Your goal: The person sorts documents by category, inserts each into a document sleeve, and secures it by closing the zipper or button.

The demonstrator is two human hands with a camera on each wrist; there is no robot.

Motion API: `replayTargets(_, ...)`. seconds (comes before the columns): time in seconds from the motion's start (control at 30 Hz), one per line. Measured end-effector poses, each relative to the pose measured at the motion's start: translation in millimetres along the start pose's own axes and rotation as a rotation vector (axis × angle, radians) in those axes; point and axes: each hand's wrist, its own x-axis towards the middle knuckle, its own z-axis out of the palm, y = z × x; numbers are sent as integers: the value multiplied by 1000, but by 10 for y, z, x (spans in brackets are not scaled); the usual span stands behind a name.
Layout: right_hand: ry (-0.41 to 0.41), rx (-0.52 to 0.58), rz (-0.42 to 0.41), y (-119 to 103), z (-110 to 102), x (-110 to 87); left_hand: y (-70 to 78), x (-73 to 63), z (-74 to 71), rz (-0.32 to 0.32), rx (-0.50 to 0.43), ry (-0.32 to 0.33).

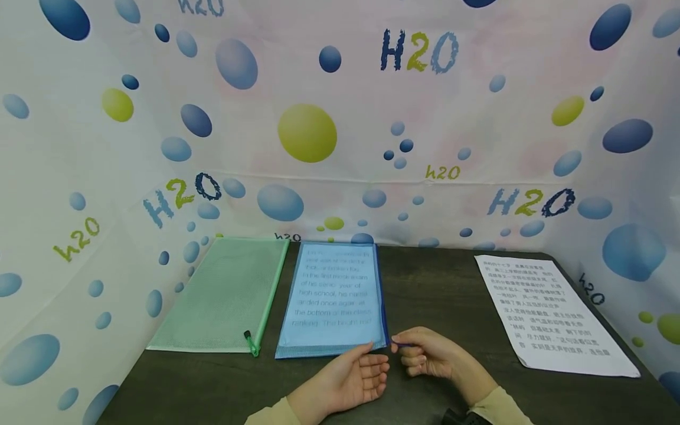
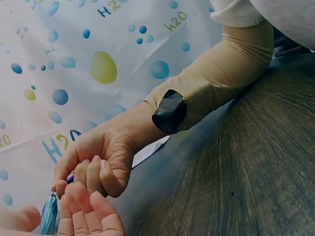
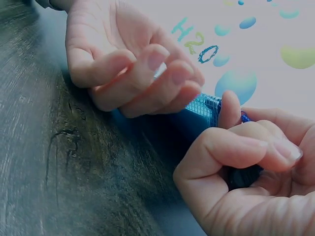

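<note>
A blue mesh zipper pouch [image 1: 334, 295] lies in the middle of the dark table, a printed sheet showing through it. At its lower right corner my right hand [image 1: 432, 354] pinches the dark blue zipper pull [image 1: 404, 344] between thumb and forefinger, the other fingers curled in. My left hand [image 1: 353, 381] is palm up at the pouch's near edge, thumb overlapping that edge and fingers loosely bent. In the left wrist view the pouch [image 2: 49, 216] appears edge-on between the left thumb and fingers. The right wrist view shows its mesh corner [image 3: 204, 109] between the two hands.
A green mesh zipper pouch [image 1: 223, 295] with a green pull lies on the left. A white sheet [image 1: 555, 316] printed with Chinese text lies on the right. Behind the dark table [image 1: 435, 283] hangs a white cloth [image 1: 350, 159] with coloured dots and H2O lettering.
</note>
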Motion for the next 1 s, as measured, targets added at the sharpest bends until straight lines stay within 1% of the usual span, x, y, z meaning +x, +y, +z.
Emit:
replayTargets(0.23,-22,4,-11,16,-5,3,26,-4,-33,-10,-92,-52)
replayTargets(0.33,-34,7,-19,27,-19,4,38,-2,-50,-3,-107,-67)
replayTargets(0.57,-70,46,-8,61,-47,10,57,-9,-136,-10,-58,-98)
replayTargets(0.77,-96,83,-3,69,-51,37,59,-6,-177,-12,-26,-84)
replayTargets(0.83,-112,114,0,64,-57,35,56,5,-175,-14,-16,-85)
replayTargets(1.0,-161,238,3,55,-80,18,44,34,-155,-10,4,-82)
